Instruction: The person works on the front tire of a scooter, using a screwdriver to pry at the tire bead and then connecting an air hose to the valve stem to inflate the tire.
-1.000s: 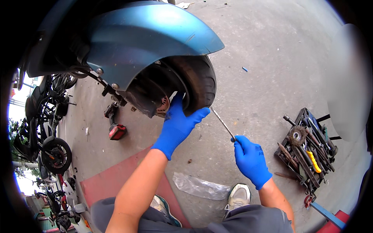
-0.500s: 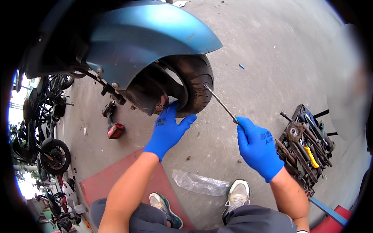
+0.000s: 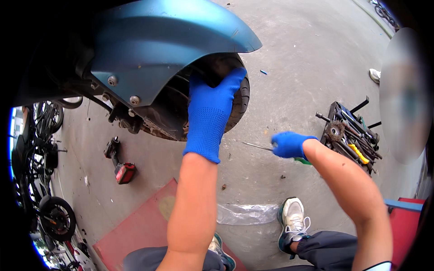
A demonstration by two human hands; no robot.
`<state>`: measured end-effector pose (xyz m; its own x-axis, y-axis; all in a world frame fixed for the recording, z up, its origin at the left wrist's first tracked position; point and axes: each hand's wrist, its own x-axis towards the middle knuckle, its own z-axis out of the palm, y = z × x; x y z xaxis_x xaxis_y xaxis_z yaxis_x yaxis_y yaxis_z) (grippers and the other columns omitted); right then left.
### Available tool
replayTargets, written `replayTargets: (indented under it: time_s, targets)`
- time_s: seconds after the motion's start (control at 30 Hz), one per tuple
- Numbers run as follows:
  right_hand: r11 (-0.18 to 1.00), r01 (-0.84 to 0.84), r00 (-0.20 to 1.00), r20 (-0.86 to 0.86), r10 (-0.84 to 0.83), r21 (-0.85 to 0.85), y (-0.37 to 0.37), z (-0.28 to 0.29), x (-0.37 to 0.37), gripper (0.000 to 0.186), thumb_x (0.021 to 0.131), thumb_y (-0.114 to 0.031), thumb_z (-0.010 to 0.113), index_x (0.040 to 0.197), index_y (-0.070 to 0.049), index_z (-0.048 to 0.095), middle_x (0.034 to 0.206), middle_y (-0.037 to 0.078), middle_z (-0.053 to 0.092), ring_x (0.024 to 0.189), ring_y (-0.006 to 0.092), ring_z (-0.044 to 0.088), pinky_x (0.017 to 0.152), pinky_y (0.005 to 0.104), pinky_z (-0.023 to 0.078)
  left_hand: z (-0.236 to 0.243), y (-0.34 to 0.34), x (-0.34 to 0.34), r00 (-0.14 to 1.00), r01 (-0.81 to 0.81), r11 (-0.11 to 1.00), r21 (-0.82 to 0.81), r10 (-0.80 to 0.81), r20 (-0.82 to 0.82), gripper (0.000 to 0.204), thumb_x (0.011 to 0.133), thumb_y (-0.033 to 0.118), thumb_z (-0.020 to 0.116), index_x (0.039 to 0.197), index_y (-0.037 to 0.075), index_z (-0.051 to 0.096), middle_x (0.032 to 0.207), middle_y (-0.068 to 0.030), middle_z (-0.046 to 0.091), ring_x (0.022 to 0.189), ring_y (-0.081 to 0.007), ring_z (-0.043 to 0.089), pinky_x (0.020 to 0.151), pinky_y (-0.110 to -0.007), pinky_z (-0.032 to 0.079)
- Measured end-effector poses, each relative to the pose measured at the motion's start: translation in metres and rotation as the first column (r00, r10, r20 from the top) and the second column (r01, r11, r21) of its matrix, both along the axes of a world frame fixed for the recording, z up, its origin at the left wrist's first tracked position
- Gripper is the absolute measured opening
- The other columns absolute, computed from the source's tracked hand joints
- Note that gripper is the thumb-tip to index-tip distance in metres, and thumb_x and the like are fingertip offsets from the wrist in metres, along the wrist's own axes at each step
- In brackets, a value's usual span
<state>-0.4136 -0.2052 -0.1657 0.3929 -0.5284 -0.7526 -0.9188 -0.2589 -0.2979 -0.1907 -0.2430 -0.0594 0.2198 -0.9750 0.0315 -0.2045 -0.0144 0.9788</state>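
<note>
A black tyre point(image 3: 244, 97) sits under the blue fender point(image 3: 181, 34) of a motorbike or scooter. My left hand point(image 3: 210, 106), in a blue knit glove, grips the tyre. Its thumb lies along the tread, while the fingertips vanish into the dark space under the fender. To the right of the wheel, apart from it, my gloved right hand point(image 3: 291, 145) is closed around a screwdriver point(image 3: 257, 146). The thin metal shaft points left toward the wheel, and a bit of green handle shows below the palm. This hand is slightly blurred.
A cordless power tool point(image 3: 120, 162) with a red battery lies on the floor at left. Wrenches and other tools fill a tool tray point(image 3: 332, 113) at right. Clear plastic film point(image 3: 246, 214) and a red mat point(image 3: 135, 226) lie near my feet. Parked motorbikes point(image 3: 56, 217) line the far left.
The screwdriver tip has left the tread, and my right hand has swung it lower, pointing left. My left hand has moved up from the wheel's lower edge onto the tyre.
</note>
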Motion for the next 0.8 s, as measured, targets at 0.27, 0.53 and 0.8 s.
replayTargets:
  time_s: [0.27,0.53,0.8]
  targets:
    - [0.771,0.582,0.03,0.941,-0.338,0.258,-0.061,0.039,0.092,0.083,0.072,-0.037,0.083,0.138,-0.002,0.048,0.127,0.017,0.061,0.12,0.0257,0.056,0.104,0.0377,0.044,0.006,-0.003,0.039,0.752,0.343,0.938,0.048,-0.244,-0.612,0.037,0.102,0.023,0.054,0.134,0.004,0.052,0.115,-0.0077,0.062,0.102,-0.015,0.058,0.093,-0.03,0.047]
    - [0.697,0.644,-0.014,0.916,-0.401,0.315,-0.068,0.039,0.092,0.067,0.063,-0.037,0.087,0.115,-0.004,0.062,0.109,0.016,0.067,0.103,0.0264,0.064,0.093,0.0377,0.049,0.024,0.081,0.051,0.921,0.385,0.848,0.363,-0.381,-0.087,0.05,0.101,0.02,0.054,0.144,-0.002,0.04,0.138,-0.0139,0.054,0.119,-0.0251,0.058,0.099,-0.039,0.047]
    - [0.737,0.623,0.044,0.929,-0.369,0.263,-0.086,0.051,0.091,0.059,0.064,-0.033,0.085,0.111,-0.005,0.063,0.103,0.018,0.069,0.1,0.0296,0.067,0.089,0.0392,0.05,-0.047,0.119,0.063,0.114,0.545,0.32,0.775,-0.944,0.31,0.053,0.093,0.035,0.064,0.134,0.003,0.054,0.127,-0.0212,0.061,0.114,-0.0335,0.061,0.098,-0.04,0.047]
